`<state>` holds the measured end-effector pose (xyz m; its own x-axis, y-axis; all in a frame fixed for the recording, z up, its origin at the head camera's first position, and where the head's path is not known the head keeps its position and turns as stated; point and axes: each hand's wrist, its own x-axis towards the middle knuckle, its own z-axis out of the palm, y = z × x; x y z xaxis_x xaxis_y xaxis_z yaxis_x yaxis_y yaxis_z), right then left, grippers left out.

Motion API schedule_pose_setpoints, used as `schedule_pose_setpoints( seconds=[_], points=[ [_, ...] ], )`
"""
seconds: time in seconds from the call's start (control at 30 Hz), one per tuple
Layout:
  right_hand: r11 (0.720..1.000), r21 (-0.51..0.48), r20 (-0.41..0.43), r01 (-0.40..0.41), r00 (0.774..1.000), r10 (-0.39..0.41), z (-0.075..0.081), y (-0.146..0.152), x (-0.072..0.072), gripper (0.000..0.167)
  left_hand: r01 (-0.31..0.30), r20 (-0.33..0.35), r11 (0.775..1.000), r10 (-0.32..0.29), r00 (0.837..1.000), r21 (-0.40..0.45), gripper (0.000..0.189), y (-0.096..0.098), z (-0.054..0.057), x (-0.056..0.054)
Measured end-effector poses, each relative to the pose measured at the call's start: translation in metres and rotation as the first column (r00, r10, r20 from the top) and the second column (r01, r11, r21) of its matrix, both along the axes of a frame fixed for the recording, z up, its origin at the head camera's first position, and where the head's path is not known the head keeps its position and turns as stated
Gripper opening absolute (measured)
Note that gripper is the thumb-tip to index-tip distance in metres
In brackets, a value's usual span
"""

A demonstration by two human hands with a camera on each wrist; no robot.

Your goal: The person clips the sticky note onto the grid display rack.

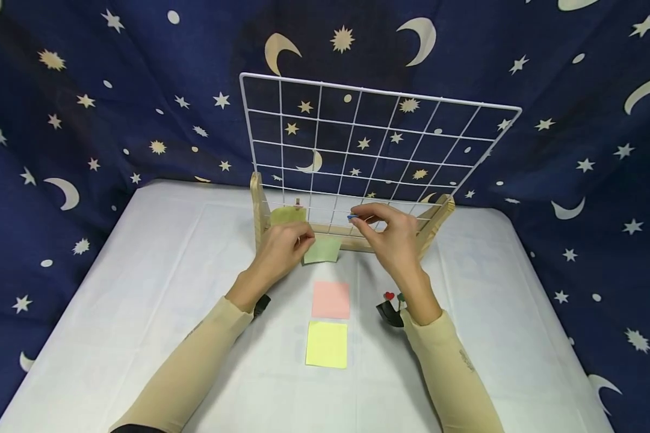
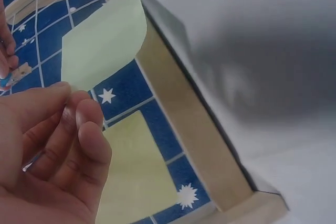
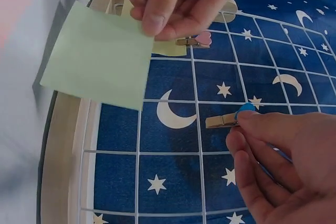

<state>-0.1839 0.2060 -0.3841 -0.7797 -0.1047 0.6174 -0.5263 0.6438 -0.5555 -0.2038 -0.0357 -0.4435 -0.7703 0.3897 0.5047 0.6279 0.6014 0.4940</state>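
My left hand (image 1: 283, 249) pinches a corner of a pale green sticky note (image 3: 100, 53) between thumb and fingertips, in front of a white wire grid panel (image 1: 357, 123). Between the thumb and fingers of my right hand (image 1: 392, 234) is a small wooden clothespin (image 3: 221, 121) with a blue decoration on its end, held close to the grid wires. An olive-yellow sticky note (image 1: 288, 214) hangs on the grid's left part, partly behind the left hand. A clothespin with a pink heart (image 3: 202, 39) sits at that note's top edge.
A wooden stand (image 1: 352, 242) carries the grid. On the white table (image 1: 157, 288) lie a pink sticky note (image 1: 331, 300) and, nearer, a yellow one (image 1: 327, 344). Red and green heart-shaped pieces (image 1: 389, 296) show by the right wrist. A starry blue cloth (image 1: 141, 78) hangs behind.
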Motion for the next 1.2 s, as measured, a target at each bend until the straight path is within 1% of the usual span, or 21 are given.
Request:
schedule_pose_setpoints(
  seconds=[0.23, 0.5, 0.63, 0.83, 1.07, 1.2],
  points=[
    [1.000, -0.008, -0.038, -0.011, 0.999, 0.011, -0.003, -0.005, -0.007, 0.015, -0.025, -0.031, 0.999, 0.026, 0.999, 0.022, 0.008, 0.010, 0.008, -0.008],
    [1.000, -0.025, -0.064, -0.006, 0.998, 0.004, -0.007, -0.009, -0.013, 0.013, -0.055, -0.071, 0.997, 0.058, 0.996, 0.048, 0.010, 0.016, 0.015, -0.012],
    [1.000, -0.028, -0.070, -0.002, 0.998, 0.000, -0.007, -0.010, -0.015, 0.014, -0.083, -0.098, 0.995, 0.087, 0.991, 0.051, 0.010, 0.018, 0.018, -0.013],
    [0.999, -0.033, -0.073, 0.001, 0.997, -0.003, -0.007, -0.012, -0.015, 0.013, -0.117, -0.119, 0.990, 0.126, 0.985, 0.078, 0.005, 0.020, 0.020, -0.013],
    [0.999, -0.053, -0.088, 0.003, 0.996, -0.008, -0.010, -0.015, -0.016, 0.012, -0.136, -0.109, 0.981, 0.151, 0.982, 0.135, 0.005, 0.021, 0.021, -0.012],
    [0.997, -0.071, -0.104, 0.002, 0.994, -0.009, -0.010, -0.016, -0.016, 0.012, -0.143, -0.117, 0.977, 0.162, 0.980, 0.157, 0.004, 0.022, 0.021, -0.012]
  ],
)
